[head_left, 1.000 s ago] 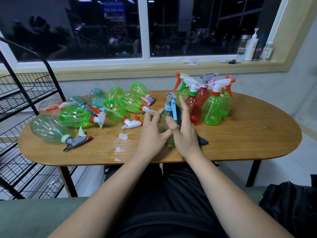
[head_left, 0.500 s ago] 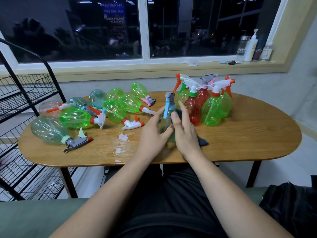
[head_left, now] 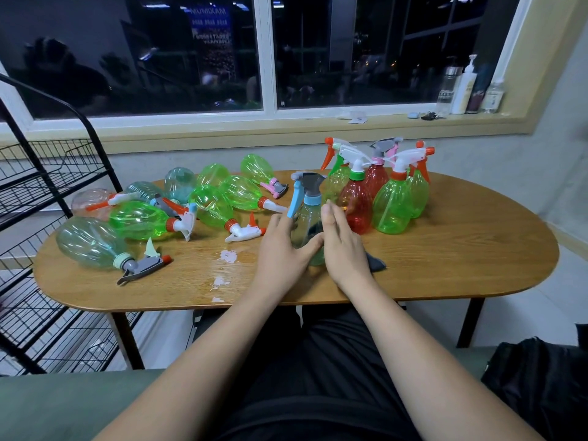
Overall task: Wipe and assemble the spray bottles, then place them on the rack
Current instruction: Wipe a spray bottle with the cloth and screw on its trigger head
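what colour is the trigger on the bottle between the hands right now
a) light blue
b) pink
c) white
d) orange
a: the bottle standing between the left hand and the right hand has a light blue trigger hanging down at its front.

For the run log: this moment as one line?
step: wiping | left hand: grips blue-trigger bottle, upright | right hand: presses dark cloth against bottle
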`<state>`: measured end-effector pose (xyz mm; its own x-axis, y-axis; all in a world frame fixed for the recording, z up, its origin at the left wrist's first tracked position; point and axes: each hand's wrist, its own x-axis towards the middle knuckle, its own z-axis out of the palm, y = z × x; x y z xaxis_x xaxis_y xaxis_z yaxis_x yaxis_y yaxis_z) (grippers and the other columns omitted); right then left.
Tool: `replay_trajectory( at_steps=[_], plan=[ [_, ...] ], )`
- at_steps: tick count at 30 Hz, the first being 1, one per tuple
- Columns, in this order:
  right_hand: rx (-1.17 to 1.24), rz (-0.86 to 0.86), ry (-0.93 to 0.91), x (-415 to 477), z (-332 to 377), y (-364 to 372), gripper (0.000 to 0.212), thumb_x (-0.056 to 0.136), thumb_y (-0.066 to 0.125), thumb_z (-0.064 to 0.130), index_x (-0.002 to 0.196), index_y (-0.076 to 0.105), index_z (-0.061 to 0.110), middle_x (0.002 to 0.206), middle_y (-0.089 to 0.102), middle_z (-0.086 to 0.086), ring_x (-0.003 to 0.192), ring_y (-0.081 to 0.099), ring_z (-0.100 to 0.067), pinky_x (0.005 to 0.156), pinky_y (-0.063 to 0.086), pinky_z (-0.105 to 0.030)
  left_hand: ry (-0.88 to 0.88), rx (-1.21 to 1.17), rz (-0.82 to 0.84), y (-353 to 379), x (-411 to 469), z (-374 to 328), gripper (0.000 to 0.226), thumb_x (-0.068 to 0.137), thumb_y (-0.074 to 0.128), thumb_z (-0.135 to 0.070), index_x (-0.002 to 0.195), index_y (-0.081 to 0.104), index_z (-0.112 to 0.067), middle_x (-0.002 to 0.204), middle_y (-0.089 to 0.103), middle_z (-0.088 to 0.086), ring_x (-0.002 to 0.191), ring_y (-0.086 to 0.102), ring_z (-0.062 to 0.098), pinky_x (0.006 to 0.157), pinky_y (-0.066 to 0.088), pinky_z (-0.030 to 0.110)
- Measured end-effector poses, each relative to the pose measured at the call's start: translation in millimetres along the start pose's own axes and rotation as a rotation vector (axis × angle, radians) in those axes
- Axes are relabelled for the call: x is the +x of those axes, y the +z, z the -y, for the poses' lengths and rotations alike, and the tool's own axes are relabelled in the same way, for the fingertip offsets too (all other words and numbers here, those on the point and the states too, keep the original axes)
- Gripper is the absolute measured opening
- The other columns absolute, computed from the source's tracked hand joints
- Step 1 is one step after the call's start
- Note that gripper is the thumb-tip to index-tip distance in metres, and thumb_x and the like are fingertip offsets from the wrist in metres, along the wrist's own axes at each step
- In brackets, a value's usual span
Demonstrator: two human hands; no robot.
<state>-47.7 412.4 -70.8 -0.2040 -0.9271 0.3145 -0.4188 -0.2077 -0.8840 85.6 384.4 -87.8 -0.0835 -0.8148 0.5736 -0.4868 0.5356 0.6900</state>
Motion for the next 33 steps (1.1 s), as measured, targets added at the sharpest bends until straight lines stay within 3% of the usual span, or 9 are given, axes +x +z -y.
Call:
replay_trajectory(
  at_steps=[6,10,12,17,20,25,27,29,33],
  plan=[
    [0.171,-0.112,0.027,2,-6,-2,0.058,0.111,0.029,0.062,0.158,0.047,0.034,0.16,0.05,0.014,0.147,0.044,-0.011,0.114,0.032,-0.028,-0.067,-0.028,0.066,0,-1,0,0.089,0.074,0.079,-0.067,0.15,0.051,-0.031,0.131,0.066,-0.01,0.121,0.062,0.007,0.101,0.056,0.04],
    [0.262,-0.178,0.076,4,-12,-5,0.059,0.109,0.031,0.065,0.154,0.053,0.032,0.155,0.054,0.015,0.144,0.046,-0.008,0.124,0.035,-0.041,-0.121,-0.204,-0.066,-5,-1,-6,0.088,0.078,0.09,-0.052,0.153,0.049,-0.032,0.135,0.067,-0.012,0.121,0.063,-0.002,0.103,0.057,0.036],
    [0.301,-0.168,0.093,4,-12,-4,0.064,0.104,0.034,0.072,0.151,0.056,0.034,0.15,0.057,0.019,0.142,0.048,-0.006,0.124,0.036,-0.042,-0.149,-0.288,-0.127,-8,1,-7,0.088,0.078,0.089,-0.054,0.152,0.048,-0.029,0.134,0.069,-0.008,0.121,0.065,-0.001,0.102,0.058,0.04],
    [0.442,-0.131,0.093,10,-16,0,0.083,0.087,0.048,0.083,0.153,0.055,0.033,0.131,0.056,0.039,0.14,0.047,0.006,0.127,0.033,-0.037,-0.112,-0.291,-0.125,-8,-3,-15,0.087,0.08,0.084,-0.057,0.152,0.045,-0.026,0.134,0.069,-0.009,0.123,0.065,0.001,0.103,0.057,0.041],
    [0.498,-0.055,0.089,12,-18,1,0.09,0.085,0.049,0.084,0.158,0.049,0.031,0.133,0.049,0.042,0.137,0.042,0.012,0.126,0.028,-0.03,-0.068,-0.292,-0.112,-5,-5,-21,0.083,0.084,0.086,-0.049,0.15,0.044,-0.023,0.132,0.069,-0.015,0.123,0.066,0.003,0.105,0.055,0.041],
    [0.555,0.05,0.135,26,-37,12,0.085,0.088,0.051,0.091,0.158,0.046,0.043,0.161,0.049,0.02,0.151,0.04,-0.003,0.129,0.026,-0.046,-0.018,-0.256,-0.171,-5,3,-26,0.063,0.088,0.087,-0.036,0.137,0.047,-0.03,0.125,0.071,-0.014,0.116,0.068,0.001,0.098,0.056,0.03],
    [0.553,0.079,0.156,33,-49,14,0.081,0.088,0.051,0.091,0.157,0.043,0.05,0.162,0.048,0.019,0.152,0.04,-0.005,0.13,0.024,-0.048,-0.029,-0.239,-0.194,-7,7,-24,0.064,0.089,0.086,-0.036,0.137,0.045,-0.032,0.124,0.068,-0.015,0.111,0.066,-0.007,0.091,0.054,0.019],
    [0.579,0.045,0.178,35,-51,13,0.077,0.087,0.051,0.091,0.154,0.044,0.055,0.161,0.049,0.017,0.152,0.041,-0.007,0.13,0.024,-0.049,-0.043,-0.21,-0.205,-9,8,-18,0.073,0.088,0.085,-0.043,0.145,0.043,-0.024,0.126,0.068,-0.007,0.11,0.066,-0.003,0.089,0.052,0.014],
    [0.613,0.046,0.19,41,-57,11,0.082,0.087,0.051,0.092,0.156,0.046,0.049,0.162,0.047,0.019,0.152,0.04,-0.006,0.13,0.024,-0.048,-0.064,-0.13,-0.182,-8,-4,-17,0.068,0.087,0.084,-0.049,0.141,0.043,-0.043,0.117,0.06,-0.013,0.1,0.056,-0.008,0.085,0.037,-0.003]
  ],
)
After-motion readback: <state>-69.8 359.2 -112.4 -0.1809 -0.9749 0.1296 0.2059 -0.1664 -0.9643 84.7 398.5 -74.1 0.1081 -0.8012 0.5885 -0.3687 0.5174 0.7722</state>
